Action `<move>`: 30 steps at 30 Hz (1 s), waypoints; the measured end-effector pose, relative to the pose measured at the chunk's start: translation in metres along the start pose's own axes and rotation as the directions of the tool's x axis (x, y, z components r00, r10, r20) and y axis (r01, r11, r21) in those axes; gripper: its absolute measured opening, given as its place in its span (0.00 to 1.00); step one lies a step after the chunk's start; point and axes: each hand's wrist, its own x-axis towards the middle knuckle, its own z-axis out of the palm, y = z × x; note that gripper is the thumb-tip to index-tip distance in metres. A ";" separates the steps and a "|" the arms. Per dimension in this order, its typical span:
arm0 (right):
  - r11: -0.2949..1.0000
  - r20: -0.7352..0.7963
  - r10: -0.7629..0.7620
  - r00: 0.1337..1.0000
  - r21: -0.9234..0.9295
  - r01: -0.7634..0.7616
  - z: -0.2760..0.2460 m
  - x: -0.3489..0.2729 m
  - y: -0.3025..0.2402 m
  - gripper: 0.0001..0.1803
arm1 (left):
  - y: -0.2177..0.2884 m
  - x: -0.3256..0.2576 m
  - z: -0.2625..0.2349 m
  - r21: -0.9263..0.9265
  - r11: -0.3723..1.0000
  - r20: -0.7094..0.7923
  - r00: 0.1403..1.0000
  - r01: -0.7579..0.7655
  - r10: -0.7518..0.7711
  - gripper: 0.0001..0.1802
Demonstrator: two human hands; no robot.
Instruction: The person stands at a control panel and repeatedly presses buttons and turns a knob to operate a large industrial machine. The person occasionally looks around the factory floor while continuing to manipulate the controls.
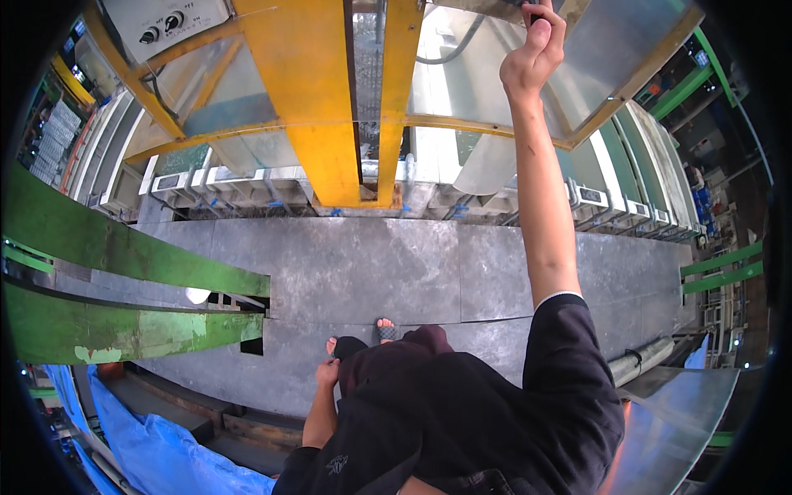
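My right arm stretches up and forward. At the top edge of the view my right hand (532,62) is closed around a small dark piece (535,13), mostly hidden by my fingers. It is beside a yellow-framed machine guard with a clear panel (615,58). Low by my left thigh hangs my left hand (327,373), its fingers curled in near my dark shorts (375,359). Whether anything is in that hand is hidden. A thick yellow upright (297,74) of the machine frame stands ahead of me.
A pale control box with black knobs (172,21) is at the upper left. White tanks with pipes (239,183) line the walkway's far side. I stand on grey floor plates (363,264). Green beams (140,330) jut in from the left, above a blue sheet (165,454).
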 end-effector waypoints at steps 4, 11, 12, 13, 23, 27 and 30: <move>1.000 0.008 -0.006 1.000 -0.017 0.006 -0.002 -0.001 0.001 0.15 | 0.007 -0.007 -0.004 -0.005 1.000 -0.013 1.000 0.025 -0.025 0.22; 0.999 0.028 -0.010 1.000 -0.033 0.011 -0.004 -0.002 0.001 0.16 | 0.008 -0.006 -0.005 0.013 1.000 -0.021 1.000 0.003 -0.003 0.22; 0.999 0.030 -0.011 1.000 -0.037 0.012 -0.004 -0.001 0.002 0.16 | 0.007 -0.005 -0.005 0.013 1.000 -0.022 1.000 -0.002 0.003 0.22; 0.999 0.034 -0.012 0.999 -0.036 0.014 -0.004 -0.002 0.002 0.16 | 0.007 -0.005 -0.004 0.016 1.000 -0.022 1.000 -0.001 0.001 0.22; 0.994 0.095 -0.044 0.995 -0.091 0.052 -0.007 -0.006 0.009 0.18 | 0.012 -0.015 -0.007 -0.016 1.000 -0.026 1.000 -0.018 0.018 0.21; 0.983 0.137 -0.077 0.988 -0.158 0.099 -0.011 -0.006 0.013 0.21 | 0.006 -0.014 -0.003 -0.010 1.000 -0.031 1.000 0.000 -0.001 0.20; 0.995 0.156 -0.100 0.983 -0.006 0.102 -0.005 0.005 -0.006 0.14 | 0.001 -0.015 0.001 0.002 1.000 -0.046 0.999 0.012 -0.012 0.19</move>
